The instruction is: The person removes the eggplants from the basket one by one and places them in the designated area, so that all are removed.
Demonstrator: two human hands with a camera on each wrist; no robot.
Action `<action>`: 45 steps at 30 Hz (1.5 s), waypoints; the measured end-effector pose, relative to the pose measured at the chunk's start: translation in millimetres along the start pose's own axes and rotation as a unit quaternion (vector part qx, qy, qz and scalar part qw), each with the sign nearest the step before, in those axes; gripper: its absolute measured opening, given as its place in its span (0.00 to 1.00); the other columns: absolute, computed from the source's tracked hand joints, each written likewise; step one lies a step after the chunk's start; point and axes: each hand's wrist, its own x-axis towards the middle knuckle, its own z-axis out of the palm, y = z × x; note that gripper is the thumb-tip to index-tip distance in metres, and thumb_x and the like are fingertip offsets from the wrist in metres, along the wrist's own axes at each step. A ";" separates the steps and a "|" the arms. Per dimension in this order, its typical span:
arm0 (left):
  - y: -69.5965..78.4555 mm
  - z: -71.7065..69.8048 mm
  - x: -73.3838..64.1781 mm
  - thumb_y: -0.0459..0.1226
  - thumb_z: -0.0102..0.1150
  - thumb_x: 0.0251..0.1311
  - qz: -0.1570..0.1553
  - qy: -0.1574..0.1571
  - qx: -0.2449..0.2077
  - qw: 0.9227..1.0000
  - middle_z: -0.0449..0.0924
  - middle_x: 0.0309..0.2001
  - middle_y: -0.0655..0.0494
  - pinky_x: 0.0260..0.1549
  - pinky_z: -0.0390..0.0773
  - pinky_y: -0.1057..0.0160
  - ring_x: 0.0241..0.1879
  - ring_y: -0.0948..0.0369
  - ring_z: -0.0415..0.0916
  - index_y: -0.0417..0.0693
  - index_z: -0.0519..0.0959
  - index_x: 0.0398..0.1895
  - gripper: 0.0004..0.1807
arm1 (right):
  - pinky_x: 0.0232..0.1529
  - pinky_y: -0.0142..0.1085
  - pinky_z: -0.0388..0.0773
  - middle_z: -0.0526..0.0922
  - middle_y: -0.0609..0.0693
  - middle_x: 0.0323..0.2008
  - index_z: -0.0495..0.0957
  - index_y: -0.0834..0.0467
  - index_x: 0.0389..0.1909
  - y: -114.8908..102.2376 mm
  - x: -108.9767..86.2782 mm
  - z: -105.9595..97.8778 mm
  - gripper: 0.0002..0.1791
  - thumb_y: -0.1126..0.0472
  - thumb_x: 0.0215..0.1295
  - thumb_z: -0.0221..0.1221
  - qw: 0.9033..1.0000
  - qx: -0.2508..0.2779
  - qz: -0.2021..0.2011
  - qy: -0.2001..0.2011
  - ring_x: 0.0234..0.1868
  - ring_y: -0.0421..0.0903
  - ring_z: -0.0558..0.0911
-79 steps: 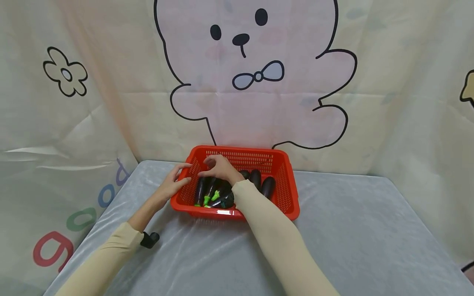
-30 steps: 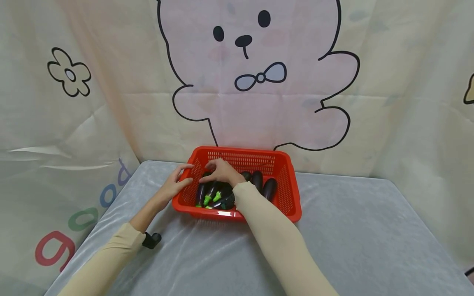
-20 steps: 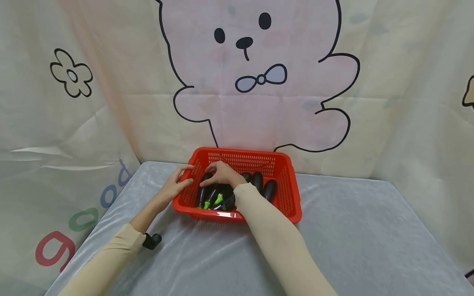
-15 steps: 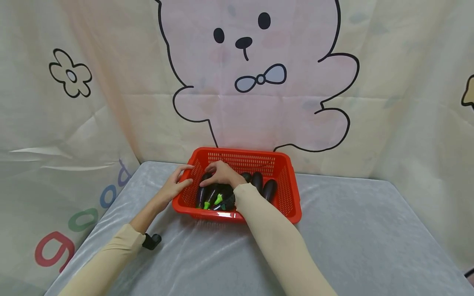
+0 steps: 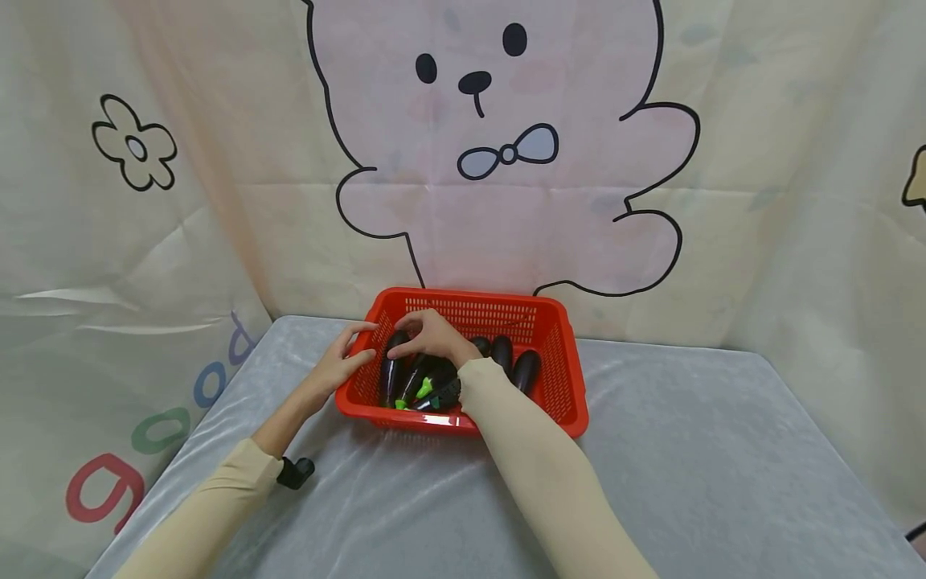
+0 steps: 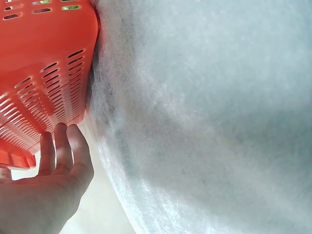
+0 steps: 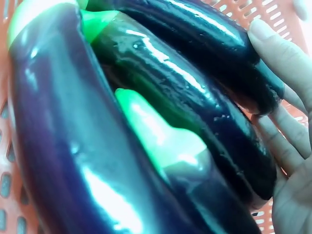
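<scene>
A red plastic basket (image 5: pixel 571 378) with slotted walls holds several dark purple, glossy eggplants with green stem ends. My right hand (image 5: pixel 436 336) reaches into its left part and pinches the blunt end of the leftmost eggplant (image 5: pixel 391 374). In the right wrist view, the thumb (image 7: pixel 265 34) lies on top of that eggplant, with fingers on the other side. Beside it lie another long eggplant (image 7: pixel 180 92) and a large one (image 7: pixel 58 107) nearer the camera. My left hand (image 5: pixel 336 366) rests at the basket's left rim, its fingers extended; in the left wrist view, several fingertips touch the slotted outer wall.
The basket stands near the back edge of a table with a grey velvety cloth (image 5: pixel 687 450). Behind it hangs a curtain (image 5: pixel 275 201) printed with a bear. More eggplants (image 5: pixel 526 371) lie in the basket's right half. A black wrist strap (image 5: pixel 295 472) shows at the left sleeve.
The right hand has shifted slightly left and up, and the blunt end of the leftmost eggplant has moved left with it, now showing more clearly. The left hand stays at the rim.
</scene>
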 end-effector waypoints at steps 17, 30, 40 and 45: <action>0.3 0.1 -1.5 0.35 0.53 0.74 0.007 -0.003 -0.003 1.000 0.67 0.64 0.29 0.43 0.83 0.50 0.52 0.39 0.76 0.46 0.61 0.73 0.27 | 0.51 0.40 0.79 0.81 0.48 0.53 0.81 0.56 0.53 -12.7 -3.4 -5.4 0.24 0.56 0.56 0.76 0.999 0.035 -0.008 -0.022 0.56 0.48 0.76; 4.1 -1.1 -2.1 0.37 0.55 0.73 0.007 -0.003 0.011 1.000 0.67 0.64 0.29 0.43 0.83 0.50 0.53 0.38 0.76 0.45 0.60 0.74 0.29 | 0.45 0.46 0.84 0.80 0.56 0.52 0.79 0.60 0.55 -20.4 -5.2 -4.6 0.24 0.63 0.58 0.75 0.991 0.134 0.018 -0.011 0.50 0.52 0.80; 2.6 -0.4 -0.7 0.36 0.54 0.74 0.006 0.002 0.016 1.000 0.66 0.64 0.28 0.44 0.83 0.48 0.54 0.36 0.75 0.45 0.60 0.74 0.29 | 0.50 0.47 0.81 0.74 0.59 0.62 0.78 0.60 0.59 -26.2 -18.9 -32.9 0.26 0.63 0.60 0.73 0.989 0.143 0.014 0.021 0.60 0.55 0.74; 0.6 -0.8 -0.1 0.34 0.54 0.74 0.012 0.007 0.018 1.000 0.66 0.64 0.28 0.45 0.82 0.46 0.55 0.36 0.73 0.44 0.61 0.74 0.28 | 0.51 0.43 0.81 0.73 0.57 0.62 0.77 0.60 0.62 -30.1 -25.7 -52.6 0.29 0.62 0.60 0.73 0.988 0.149 0.009 0.032 0.58 0.54 0.76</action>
